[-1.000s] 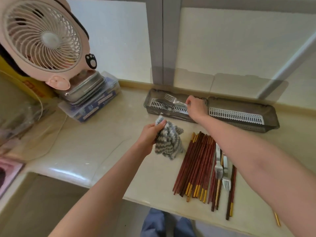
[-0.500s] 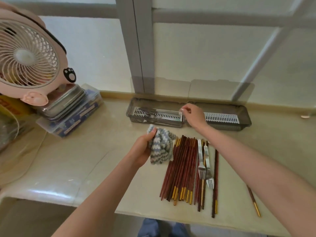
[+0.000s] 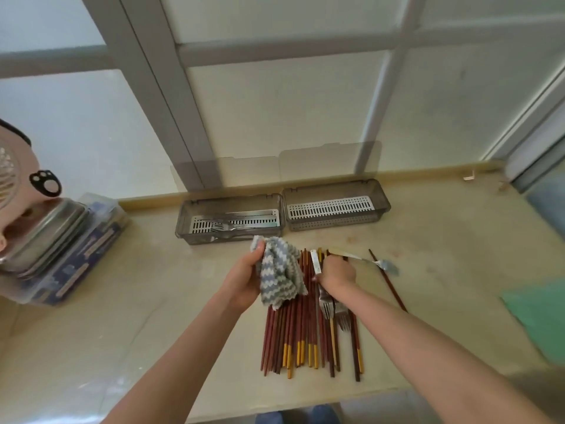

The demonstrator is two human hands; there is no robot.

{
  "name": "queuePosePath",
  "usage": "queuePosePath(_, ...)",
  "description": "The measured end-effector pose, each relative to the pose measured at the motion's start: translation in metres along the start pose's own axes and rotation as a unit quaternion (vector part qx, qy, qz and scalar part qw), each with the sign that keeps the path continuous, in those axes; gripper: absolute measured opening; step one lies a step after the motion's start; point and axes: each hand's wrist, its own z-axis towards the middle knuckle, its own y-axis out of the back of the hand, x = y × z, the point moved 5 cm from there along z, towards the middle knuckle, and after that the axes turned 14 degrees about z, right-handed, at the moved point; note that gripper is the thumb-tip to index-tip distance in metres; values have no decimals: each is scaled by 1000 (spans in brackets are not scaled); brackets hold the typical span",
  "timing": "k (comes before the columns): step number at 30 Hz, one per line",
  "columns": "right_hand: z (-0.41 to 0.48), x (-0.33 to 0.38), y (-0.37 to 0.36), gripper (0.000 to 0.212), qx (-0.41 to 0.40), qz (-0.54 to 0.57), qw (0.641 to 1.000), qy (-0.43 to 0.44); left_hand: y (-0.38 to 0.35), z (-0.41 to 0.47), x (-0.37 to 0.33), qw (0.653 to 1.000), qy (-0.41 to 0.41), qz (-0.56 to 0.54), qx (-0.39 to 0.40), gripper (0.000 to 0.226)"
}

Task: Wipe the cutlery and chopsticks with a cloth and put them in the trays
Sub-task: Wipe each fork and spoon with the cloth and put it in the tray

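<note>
Two grey trays stand side by side by the window: the left tray (image 3: 182, 223) has a few forks (image 3: 227, 228) in it, the right tray (image 3: 384, 206) shows only its white slotted insert. My left hand (image 3: 243, 284) grips a grey-and-white zigzag cloth (image 3: 279, 278). In front of the trays lies a pile of red-brown chopsticks (image 3: 298, 335) with yellow ends, and two forks (image 3: 331, 312) rest on it. My right hand (image 3: 336, 276) is over the pile, closed on a blurred fork (image 3: 365, 259) that points right.
One loose chopstick (image 3: 389, 284) lies right of the pile. At the right edge is a green sheet (image 3: 538, 313). Metal tins on a clear plastic box (image 3: 61, 255) and a pink fan (image 3: 12, 179) stand at the left. The counter's front edge runs just below the chopsticks.
My right hand left the left tray, came back to the pile and closed on a fork. The left hand kept the cloth. The camera tilted up and to the right.
</note>
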Motion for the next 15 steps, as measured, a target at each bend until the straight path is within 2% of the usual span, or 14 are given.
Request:
queuePosePath(3,-1,2,-6,18,-8,24,999,-27,-1,1,1,1000,0,-2,4,35)
queuePosePath(7,-1,-3,-10,19,0,100,993,-62,1,4,1,1000,-6,-6,2,40)
queuePosePath(11,-2,-5,-12,13,-1,145,987,-64,3,6,1,1000,-10,-30,4,37)
queuePosePath(13,1,-3,-5,13,-20,213,976,-37,6,7,2,998,-9,-69,7,33)
queuePosePath(15,-2,8,16,9,-56,332,941,25,9,8,2,993,-8,-119,15,21)
